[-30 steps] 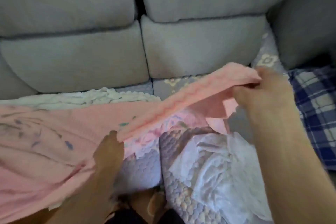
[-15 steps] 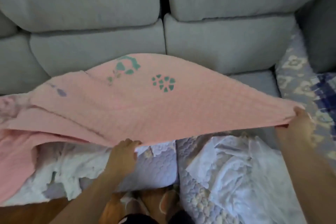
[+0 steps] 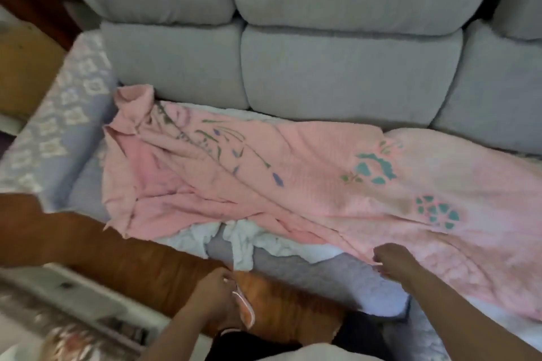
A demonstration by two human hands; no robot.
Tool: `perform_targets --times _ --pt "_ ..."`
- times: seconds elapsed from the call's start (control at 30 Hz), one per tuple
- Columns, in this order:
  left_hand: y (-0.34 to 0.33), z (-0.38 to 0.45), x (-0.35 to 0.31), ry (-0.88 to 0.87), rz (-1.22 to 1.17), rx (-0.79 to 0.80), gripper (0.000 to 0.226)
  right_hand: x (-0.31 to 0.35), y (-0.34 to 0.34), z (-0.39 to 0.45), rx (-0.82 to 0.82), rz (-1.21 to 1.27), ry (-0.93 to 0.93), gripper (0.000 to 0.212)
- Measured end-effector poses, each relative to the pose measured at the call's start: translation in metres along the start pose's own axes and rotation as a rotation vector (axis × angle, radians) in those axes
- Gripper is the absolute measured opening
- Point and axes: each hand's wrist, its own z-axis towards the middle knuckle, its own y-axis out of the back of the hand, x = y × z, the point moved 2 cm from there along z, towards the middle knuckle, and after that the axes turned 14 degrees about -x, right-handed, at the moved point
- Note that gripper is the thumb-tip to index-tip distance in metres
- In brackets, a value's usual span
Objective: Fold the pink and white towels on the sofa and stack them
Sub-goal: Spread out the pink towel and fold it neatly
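The pink towel (image 3: 308,184) with green and blue flower prints lies spread along the sofa seat, its left end crumpled. Under it lies the white towel (image 3: 243,243), which shows at the seat's front edge with one strip hanging down. My right hand (image 3: 393,261) pinches the near edge of the pink towel at the front of the seat. My left hand (image 3: 214,287) is lower, its fingers curled just below the hanging white strip. Blur hides whether it holds anything.
Grey back cushions (image 3: 337,67) stand behind the towels. A patterned lilac cover (image 3: 58,126) drapes the left armrest and the seat. The sofa's brown wooden front (image 3: 146,267) runs below the seat edge. A pink sandal (image 3: 245,311) is near my feet.
The pink towel, held up and stretched between both hands before, now lies flat on the seat. My left hand has dropped below the seat edge, and my view has swung left.
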Motion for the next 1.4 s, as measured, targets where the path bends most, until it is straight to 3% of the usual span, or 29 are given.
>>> perform_targets --times 0.13,0.23,0.37,0.47,0.63,0.73,0.93,1.07,1.17,1.27,1.37,1.4 --pt "0.076 0.066 0.099 0.188 -0.316 -0.055 0.012 0.120 -0.101 -0.039 -0.009 0.098 0.071 0.009" --pt "0.126 0.117 0.171 0.322 -0.525 -0.008 0.021 0.185 -0.187 -0.068 -0.026 0.109 0.080 0.006" --pt "0.196 0.171 0.245 0.394 -0.586 -0.099 0.021 0.232 -0.291 -0.116 -0.001 -0.147 0.109 0.017" --pt "0.238 0.199 0.262 0.454 -0.654 -0.126 0.016 0.269 -0.348 -0.156 0.101 -0.378 0.245 0.016" --pt "0.263 0.251 0.277 0.336 -0.448 -0.090 0.021 0.347 -0.392 -0.165 0.100 -0.242 0.326 0.016" --pt "0.255 0.277 0.293 0.241 -0.284 -0.114 0.030 0.386 -0.418 -0.154 0.114 -0.284 0.416 0.012" --pt "0.248 0.343 0.314 0.072 -0.116 -0.236 0.035 0.444 -0.485 -0.144 0.161 -0.443 0.555 0.024" --pt "0.245 0.391 0.321 0.000 0.147 -0.279 0.052 0.494 -0.551 -0.131 0.128 -0.477 0.711 0.027" --pt "0.224 0.437 0.345 -0.060 0.185 -0.137 0.034 0.548 -0.622 -0.101 0.065 -0.552 0.891 0.031" --pt "0.218 0.468 0.362 -0.056 -0.014 0.137 0.043 0.604 -0.703 -0.066 -0.049 -0.648 1.012 0.033" --pt "0.254 0.468 0.374 0.051 -0.316 0.267 0.017 0.646 -0.755 -0.033 -0.243 -0.869 0.944 0.041" --pt "0.268 0.468 0.382 0.121 -0.413 0.284 0.020 0.658 -0.763 -0.025 -0.307 -0.900 0.891 0.046"
